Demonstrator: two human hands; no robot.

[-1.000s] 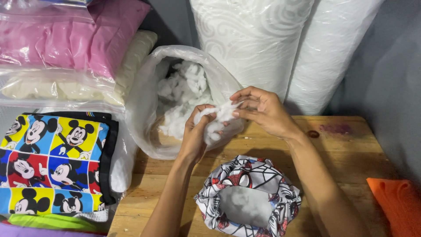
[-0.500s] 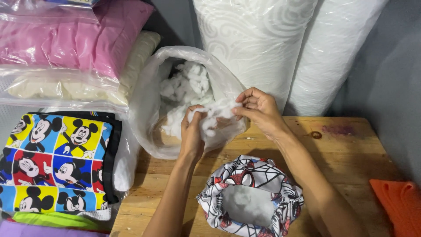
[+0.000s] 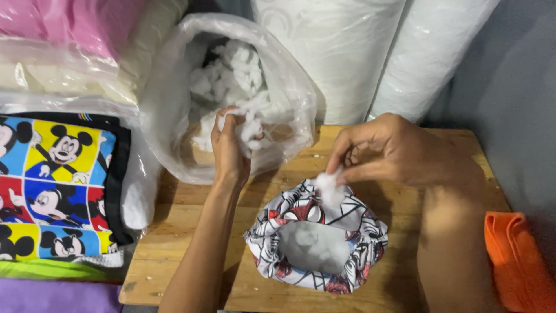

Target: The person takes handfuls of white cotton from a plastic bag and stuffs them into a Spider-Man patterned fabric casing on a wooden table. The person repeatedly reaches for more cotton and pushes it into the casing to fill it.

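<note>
**Two hands, two tufts of white stuffing**

The left hand (image 3: 230,152) is at the mouth of a clear plastic bag (image 3: 174,104), its fingers closed together on a clump of white fibre stuffing (image 3: 250,124). The bag is thin, crinkled and glossy, slumped open on its side at the far left of the wooden table (image 3: 191,232), and more of the same fluffy, lumpy filling shows inside it.

The right hand (image 3: 399,152) hangs to the right and nearer, thumb and forefinger pinched on a small wisp of stuffing (image 3: 329,184). That wisp sits just above the far rim of a printed fabric cover (image 3: 318,232), touching or nearly touching the cloth. The cover is soft and rumpled, rolled open into a rough ring at the near middle of the table, with a web pattern in white, black, red and blue; a pale mass of filling lies in its hollow.

The table top is of bare planks with a worn grain. Left of it lies a cartoon-mouse cushion (image 3: 58,185) in bright squares with a black edge, and beyond that, pink and cream pillows wrapped in plastic film (image 3: 69,52). Two fat rolls of white quilted material (image 3: 347,52) stand behind the table, also in film. A folded orange cloth (image 3: 518,261) lies at the near right.
</note>
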